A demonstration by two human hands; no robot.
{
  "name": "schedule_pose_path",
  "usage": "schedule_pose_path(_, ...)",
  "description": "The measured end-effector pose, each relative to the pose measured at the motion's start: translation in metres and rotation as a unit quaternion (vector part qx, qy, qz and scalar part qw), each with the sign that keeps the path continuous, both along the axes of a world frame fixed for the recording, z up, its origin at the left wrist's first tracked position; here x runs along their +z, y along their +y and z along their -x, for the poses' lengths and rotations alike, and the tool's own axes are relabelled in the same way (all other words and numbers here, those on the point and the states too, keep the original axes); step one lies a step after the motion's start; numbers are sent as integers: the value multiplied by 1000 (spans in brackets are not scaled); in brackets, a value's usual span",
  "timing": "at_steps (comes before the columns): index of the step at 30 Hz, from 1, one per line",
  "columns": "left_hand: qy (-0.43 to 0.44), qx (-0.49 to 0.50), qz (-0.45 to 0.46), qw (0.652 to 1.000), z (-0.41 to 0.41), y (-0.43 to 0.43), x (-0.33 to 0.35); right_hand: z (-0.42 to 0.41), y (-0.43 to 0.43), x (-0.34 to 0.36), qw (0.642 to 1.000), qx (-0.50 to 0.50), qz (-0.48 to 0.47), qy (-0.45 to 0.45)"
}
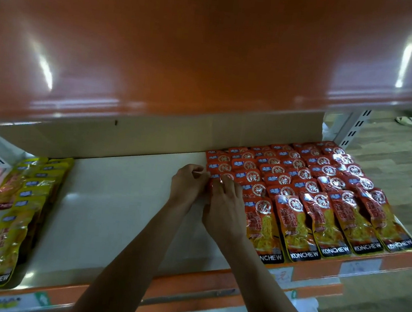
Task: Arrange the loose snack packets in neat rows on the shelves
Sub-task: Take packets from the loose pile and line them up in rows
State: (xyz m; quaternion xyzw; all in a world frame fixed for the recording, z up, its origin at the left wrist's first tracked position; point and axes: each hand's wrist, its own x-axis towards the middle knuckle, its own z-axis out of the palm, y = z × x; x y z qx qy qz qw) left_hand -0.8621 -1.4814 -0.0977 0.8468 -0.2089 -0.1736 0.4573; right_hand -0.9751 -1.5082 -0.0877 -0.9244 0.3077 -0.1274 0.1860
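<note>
Step in hand: seating a red packet [218,183] at frame centre; left hand [188,186] and right hand [224,209] both pinch it; next, judged: align with the red rows [323,195], press flat.

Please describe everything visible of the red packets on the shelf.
The red packets are glossy, foil-like pouches with a round white emblem and KONCHEW along the bottom. They lie flat, overlapping in neat rows on the right of the shelf. The left hand and right hand grip one at the left edge.
</note>
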Motion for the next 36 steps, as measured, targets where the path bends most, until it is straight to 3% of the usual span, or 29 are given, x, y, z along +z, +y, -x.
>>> schedule_pose_path(10, -142, 15, -64, 988, 27, 41, 1, 1, 14, 3, 998, 67, 21, 0)
schedule_pose_path(18, -284, 73, -109, 950, 21, 130, 10, -25, 78, 1, 990, 142, 9, 3)
schedule_pose_path(31, -347, 165, -131, 914, -39, 352, 29, -105, 292, 13, 974, 223, 16, -36)
schedule_pose_path(36, -325, 194, -180, 908, -69, 436, 27, -138, 370, 13, 969, 244, 13, -40)
